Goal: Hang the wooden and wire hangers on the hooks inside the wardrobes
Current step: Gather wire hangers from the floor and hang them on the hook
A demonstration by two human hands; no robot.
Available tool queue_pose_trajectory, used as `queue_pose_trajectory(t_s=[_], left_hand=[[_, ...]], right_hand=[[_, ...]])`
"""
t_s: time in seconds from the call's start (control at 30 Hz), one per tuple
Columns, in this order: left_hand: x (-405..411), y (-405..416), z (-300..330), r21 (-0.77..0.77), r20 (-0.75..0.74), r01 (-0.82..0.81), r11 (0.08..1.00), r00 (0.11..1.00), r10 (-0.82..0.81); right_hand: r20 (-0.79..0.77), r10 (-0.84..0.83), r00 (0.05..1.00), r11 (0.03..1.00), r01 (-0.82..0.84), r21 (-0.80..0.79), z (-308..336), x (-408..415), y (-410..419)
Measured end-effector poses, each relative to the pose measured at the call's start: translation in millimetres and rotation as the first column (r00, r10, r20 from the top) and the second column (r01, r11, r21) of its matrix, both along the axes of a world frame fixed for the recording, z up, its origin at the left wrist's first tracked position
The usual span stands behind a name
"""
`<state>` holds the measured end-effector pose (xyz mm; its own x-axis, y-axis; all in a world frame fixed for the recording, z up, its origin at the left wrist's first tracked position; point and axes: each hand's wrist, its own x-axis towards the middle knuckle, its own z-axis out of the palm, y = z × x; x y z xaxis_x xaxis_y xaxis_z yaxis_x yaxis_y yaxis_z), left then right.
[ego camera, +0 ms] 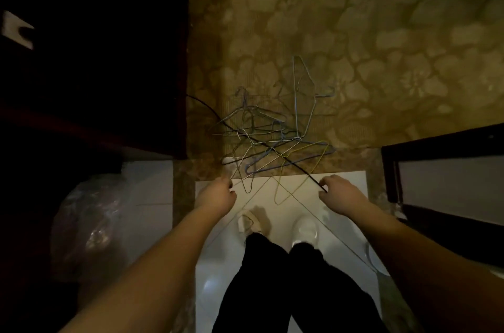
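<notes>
Wire hangers point(268, 139) tangled on carpet point(354, 32) — cable point(207, 109), perhaps, across.

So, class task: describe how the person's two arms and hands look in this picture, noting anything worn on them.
Both forearms are bare to the frame edge, with no sleeves in view. The left hand and right hand wear no gloves, and no rings, watch or bracelet can be made out in the dim light. No markings are visible.
</notes>
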<state>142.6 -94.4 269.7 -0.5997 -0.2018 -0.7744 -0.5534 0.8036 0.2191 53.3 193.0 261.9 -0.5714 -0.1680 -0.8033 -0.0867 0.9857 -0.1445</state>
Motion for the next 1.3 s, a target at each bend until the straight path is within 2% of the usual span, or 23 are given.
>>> queue_pose_trajectory(t_s=[0.13, 0.23, 0.37, 0.47, 0.53, 0.63, 0.77, 1.0, 1.1, 1.2, 1.3], left_hand=[[-30.2, -5.1, -94.8, -0.020, 0.050, 0.056, 0.998, 0.997, -0.055], [-51.7, -0.3, -162.5, -0.048, 0.080, 0.095, 0.994, 0.993, -0.091], [-79.5, 9.5, -243.8, -0.039, 0.109, 0.142, 0.989, 0.985, -0.137], [-102.9, 14.1, -296.5, -0.097, 0.102, 0.147, 0.984, 0.985, -0.137], [-116.1, 16.3, -326.2, -0.148, 0.095, 0.103, 0.984, 0.991, -0.089], [-128.5, 22.3, -363.6, -0.130, 0.131, -0.028, 0.991, 0.990, 0.045], [-121.9, 42.9, -391.9, -0.103, 0.109, -0.055, 0.993, 0.992, 0.066], [-131.2, 50.3, -400.7, -0.054, -0.020, -0.120, 0.991, 0.993, 0.119], [-149.3, 46.8, -388.8, -0.055, -0.164, -0.137, 0.989, 0.978, 0.127], [-161.1, 30.6, -385.6, -0.107, -0.290, -0.048, 0.993, 0.957, 0.015], [-174.7, 11.2, -384.7, -0.123, -0.290, -0.092, 0.988, 0.955, 0.052]], right_hand=[[0.016, -0.010, 1.000, 1.000, 0.010, 0.009, -94.8, -26.6, -4.7], [0.020, 0.058, 0.998, 0.998, -0.058, -0.005, -163.0, -47.6, -3.0], [-0.064, 0.142, 0.988, 0.989, -0.145, -0.041, -246.6, -78.5, 0.8], [-0.096, 0.242, 0.965, 0.968, -0.247, -0.037, -296.2, -101.5, -0.7], [-0.133, 0.278, 0.951, 0.958, -0.284, -0.033, -322.7, -115.7, -4.5], [-0.182, 0.339, 0.923, 0.935, -0.352, -0.048, -356.6, -128.8, -12.5], [-0.168, 0.492, 0.854, 0.865, -0.502, -0.016, -387.2, -126.5, -27.3], [-0.208, 0.615, 0.761, 0.779, -0.627, 0.009, -404.5, -122.5, -28.3], [-0.284, 0.553, 0.783, 0.803, -0.592, -0.066, -399.8, -137.8, -23.2], [-0.369, 0.395, 0.841, 0.869, -0.473, -0.148, -392.2, -156.9, -18.4], [-0.445, 0.275, 0.852, 0.902, -0.389, -0.188, -388.4, -175.6, -21.5]])
